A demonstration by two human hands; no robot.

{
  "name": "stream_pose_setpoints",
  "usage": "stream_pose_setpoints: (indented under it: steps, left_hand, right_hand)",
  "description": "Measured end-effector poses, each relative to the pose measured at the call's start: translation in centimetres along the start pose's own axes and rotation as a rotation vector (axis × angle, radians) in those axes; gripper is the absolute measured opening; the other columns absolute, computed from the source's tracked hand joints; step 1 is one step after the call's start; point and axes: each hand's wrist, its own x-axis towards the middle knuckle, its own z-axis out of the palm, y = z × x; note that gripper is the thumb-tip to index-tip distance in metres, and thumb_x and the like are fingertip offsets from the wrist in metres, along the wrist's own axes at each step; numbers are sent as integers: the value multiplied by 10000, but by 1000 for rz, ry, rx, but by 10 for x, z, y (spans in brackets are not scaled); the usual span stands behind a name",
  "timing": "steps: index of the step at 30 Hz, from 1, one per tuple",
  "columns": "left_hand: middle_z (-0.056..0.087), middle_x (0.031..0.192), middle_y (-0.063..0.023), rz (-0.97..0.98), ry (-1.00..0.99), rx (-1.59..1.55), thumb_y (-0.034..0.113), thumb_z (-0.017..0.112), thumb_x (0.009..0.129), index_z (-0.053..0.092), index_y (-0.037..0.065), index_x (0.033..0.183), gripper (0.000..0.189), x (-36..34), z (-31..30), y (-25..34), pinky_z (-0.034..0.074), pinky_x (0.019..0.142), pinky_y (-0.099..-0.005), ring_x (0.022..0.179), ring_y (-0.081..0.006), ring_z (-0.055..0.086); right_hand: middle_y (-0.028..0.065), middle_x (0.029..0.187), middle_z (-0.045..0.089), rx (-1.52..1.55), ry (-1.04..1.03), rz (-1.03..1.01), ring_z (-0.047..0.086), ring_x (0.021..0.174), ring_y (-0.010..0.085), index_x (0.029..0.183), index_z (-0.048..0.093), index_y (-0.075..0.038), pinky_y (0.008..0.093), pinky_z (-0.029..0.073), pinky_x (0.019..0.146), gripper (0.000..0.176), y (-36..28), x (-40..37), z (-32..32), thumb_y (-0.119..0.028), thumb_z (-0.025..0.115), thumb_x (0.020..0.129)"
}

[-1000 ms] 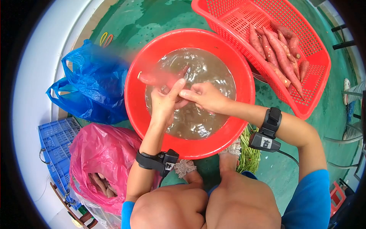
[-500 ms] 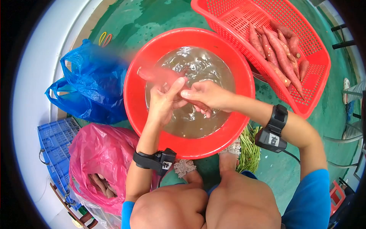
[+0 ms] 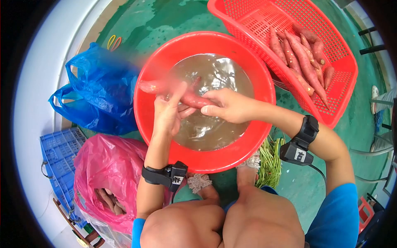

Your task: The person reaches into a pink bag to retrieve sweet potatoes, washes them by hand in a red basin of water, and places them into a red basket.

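Note:
A long reddish sweet potato [image 3: 192, 99] lies across both hands, wet and held above the murky water in a red basin [image 3: 206, 160]. My left hand [image 3: 168, 108] grips its middle, the thumb on top and fingers underneath. My right hand [image 3: 225, 105] holds the right end between thumb and fingers. The left end of the sweet potato reaches over the basin's left wall and looks blurred. Just behind it, a small dark red piece shows at the water's surface; I cannot make out all of it.
A red slotted basket [image 3: 343, 82] with several sweet potatoes stands at the upper right. On the left are a blue plastic bag [image 3: 99, 91], a blue crate [image 3: 62, 151] and a pink bag [image 3: 111, 161] holding more roots. Green stems [image 3: 269, 163] lie by my feet.
The sweet potato has turned into a longer, flatter line across the basin and shifted slightly left. My right hand has moved from rubbing near its end to gripping it; the water is calmer.

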Motion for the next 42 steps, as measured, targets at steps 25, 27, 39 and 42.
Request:
stream_pose_setpoints:
  steps: [25,27,39,42]
  left_hand:
    - [582,658,-134,95,-187,57,302,552,802,489,-41,910,365,-19,-3,16,465,434,-240,497,-200,587]
    - [582,659,-135,94,-222,49,327,514,822,494,-44,905,380,-16,-6,12,462,433,-243,497,-201,586]
    - [545,567,-155,205,-203,6,443,228,910,489,-81,901,586,-12,-14,10,449,453,-273,460,-220,556]
    - [537,578,-113,206,-193,36,427,247,912,508,-10,922,509,-12,-11,11,440,459,-262,474,-190,536]
  right_hand:
    - [201,570,533,-634,250,-238,541,543,375,796,489,-10,427,431,518,403,-21,-10,3,-413,501,811]
    - [208,574,534,-548,213,-225,539,550,378,758,503,-1,428,425,517,412,-22,-10,1,-407,482,825]
    - [-14,430,348,431,139,225,266,310,67,657,487,-48,221,231,285,581,-22,-9,-4,-548,269,859]
    - [-17,423,342,475,151,225,257,306,67,649,483,-49,227,233,283,587,-18,-10,-6,-552,265,858]
